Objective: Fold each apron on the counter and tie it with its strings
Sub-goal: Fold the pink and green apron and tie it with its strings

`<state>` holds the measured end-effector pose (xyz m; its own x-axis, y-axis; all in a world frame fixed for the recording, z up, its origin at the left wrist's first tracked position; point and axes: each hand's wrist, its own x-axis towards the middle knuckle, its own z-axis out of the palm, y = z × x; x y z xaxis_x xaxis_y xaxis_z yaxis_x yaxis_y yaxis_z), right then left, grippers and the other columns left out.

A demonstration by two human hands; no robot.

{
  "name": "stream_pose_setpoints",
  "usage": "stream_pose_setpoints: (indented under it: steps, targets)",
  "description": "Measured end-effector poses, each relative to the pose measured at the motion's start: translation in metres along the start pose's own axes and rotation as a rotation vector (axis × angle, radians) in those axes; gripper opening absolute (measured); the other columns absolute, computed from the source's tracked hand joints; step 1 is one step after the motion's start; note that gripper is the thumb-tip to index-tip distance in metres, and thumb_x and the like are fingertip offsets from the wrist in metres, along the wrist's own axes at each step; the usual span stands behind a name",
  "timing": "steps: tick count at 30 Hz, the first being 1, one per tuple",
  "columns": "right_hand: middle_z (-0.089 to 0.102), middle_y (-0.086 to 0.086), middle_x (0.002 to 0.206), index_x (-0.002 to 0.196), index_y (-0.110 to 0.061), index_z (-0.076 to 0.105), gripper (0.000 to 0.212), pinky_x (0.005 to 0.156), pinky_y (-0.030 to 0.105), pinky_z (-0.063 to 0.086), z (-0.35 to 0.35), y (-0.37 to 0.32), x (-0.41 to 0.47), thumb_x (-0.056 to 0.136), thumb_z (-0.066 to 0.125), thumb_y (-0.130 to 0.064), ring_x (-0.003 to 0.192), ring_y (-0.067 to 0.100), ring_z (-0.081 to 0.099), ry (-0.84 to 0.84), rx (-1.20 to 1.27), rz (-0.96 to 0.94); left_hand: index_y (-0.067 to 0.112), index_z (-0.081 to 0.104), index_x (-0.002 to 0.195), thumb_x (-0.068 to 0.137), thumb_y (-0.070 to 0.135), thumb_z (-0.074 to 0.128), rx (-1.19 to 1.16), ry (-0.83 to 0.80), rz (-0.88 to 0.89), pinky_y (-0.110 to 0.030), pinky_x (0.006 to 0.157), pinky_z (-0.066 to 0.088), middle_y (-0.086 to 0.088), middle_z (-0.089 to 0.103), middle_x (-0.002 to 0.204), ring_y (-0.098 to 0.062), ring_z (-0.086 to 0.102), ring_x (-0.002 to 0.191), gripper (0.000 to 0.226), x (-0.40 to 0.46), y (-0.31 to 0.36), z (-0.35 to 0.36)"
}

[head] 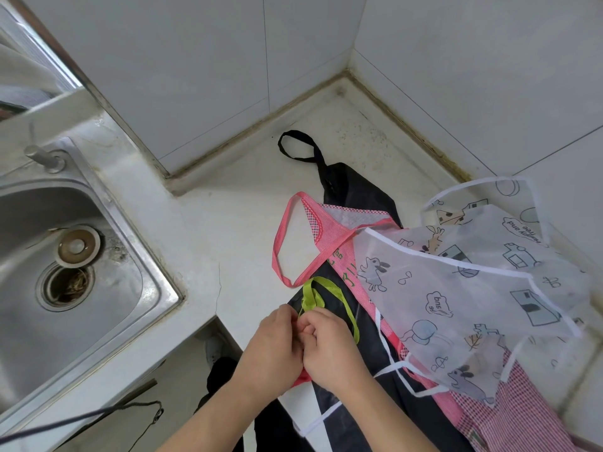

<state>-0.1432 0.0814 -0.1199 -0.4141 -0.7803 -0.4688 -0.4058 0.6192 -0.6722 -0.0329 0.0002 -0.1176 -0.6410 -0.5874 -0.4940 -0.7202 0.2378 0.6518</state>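
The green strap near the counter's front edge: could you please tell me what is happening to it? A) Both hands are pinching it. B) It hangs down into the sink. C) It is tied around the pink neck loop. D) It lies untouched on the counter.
A: the left hand and right hand meet at the lower end of the green strap, fingers curled on it over the black apron.

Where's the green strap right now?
In the head view, the green strap loops on the dark apron at the counter's near edge, just below the pink strap; both hands, left and right, pinch its lower end.
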Motion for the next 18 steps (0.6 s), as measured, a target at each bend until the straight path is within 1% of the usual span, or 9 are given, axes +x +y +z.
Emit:
stream_pose_setpoints:
  steps: [2, 4, 9, 13, 15, 18]
  targets:
    - [0.057, -0.017, 0.099, 0.092, -0.025, 0.064, 0.021, 0.084, 0.026, 0.057, -0.001, 0.001, 0.0, 0.097, 0.055, -0.006, 0.091, 0.007, 0.061, -0.004, 0.002, 0.0, 0.021, 0.052, 0.1, 0.091, 0.011, 0.052, 0.028, 0.042, 0.041, -0.032, 0.074, 0.051, 0.007, 0.056, 0.093, -0.011, 0.052, 0.088, 0.014, 0.001, -0.001, 0.0]
    - [0.056, -0.017, 0.099, 0.092, -0.025, 0.063, 0.02, 0.083, 0.025, 0.057, -0.001, 0.001, -0.002, 0.097, 0.057, -0.006, 0.09, 0.007, 0.06, -0.004, 0.007, 0.002, 0.022, 0.055, 0.098, 0.088, 0.007, 0.054, 0.049, 0.068, 0.04, -0.031, 0.072, 0.05, 0.008, 0.057, 0.091, -0.012, 0.052, 0.089, 0.018, 0.003, -0.003, -0.004]
    - [0.058, -0.017, 0.1, 0.096, -0.023, 0.068, 0.018, 0.082, 0.024, 0.058, 0.003, 0.008, -0.005, 0.098, 0.061, -0.007, 0.091, 0.007, 0.062, 0.032, 0.053, 0.038, 0.029, 0.06, 0.089, 0.084, 0.009, 0.062, 0.042, 0.018, 0.038, -0.03, 0.069, 0.053, 0.014, 0.064, 0.082, -0.008, 0.061, 0.079, 0.021, 0.006, -0.011, -0.016]
    - [0.062, -0.014, 0.1, 0.1, -0.023, 0.073, 0.02, 0.077, 0.015, 0.054, 0.006, 0.006, -0.003, 0.099, 0.061, -0.007, 0.09, 0.004, 0.063, 0.028, 0.174, 0.139, 0.03, 0.063, 0.094, 0.086, 0.004, 0.058, 0.033, 0.055, 0.07, -0.027, 0.071, 0.054, 0.015, 0.064, 0.087, -0.007, 0.062, 0.081, 0.028, 0.003, -0.011, -0.018]
    - [0.067, -0.01, 0.095, 0.099, -0.026, 0.073, 0.022, 0.076, 0.017, 0.056, 0.004, 0.004, -0.001, 0.099, 0.062, -0.007, 0.088, 0.007, 0.066, -0.01, 0.254, 0.211, 0.029, 0.064, 0.097, 0.087, 0.001, 0.056, 0.023, 0.078, 0.078, -0.026, 0.072, 0.054, 0.015, 0.064, 0.089, -0.007, 0.063, 0.082, 0.031, 0.001, -0.011, -0.017]
    - [0.07, -0.007, 0.088, 0.093, -0.032, 0.07, 0.027, 0.084, 0.029, 0.062, 0.002, 0.001, 0.004, 0.098, 0.061, -0.008, 0.086, 0.01, 0.068, -0.114, 0.321, 0.297, 0.028, 0.065, 0.1, 0.086, -0.001, 0.055, 0.009, 0.093, 0.075, -0.03, 0.074, 0.055, 0.014, 0.065, 0.091, -0.007, 0.063, 0.083, 0.033, 0.001, -0.013, -0.014]
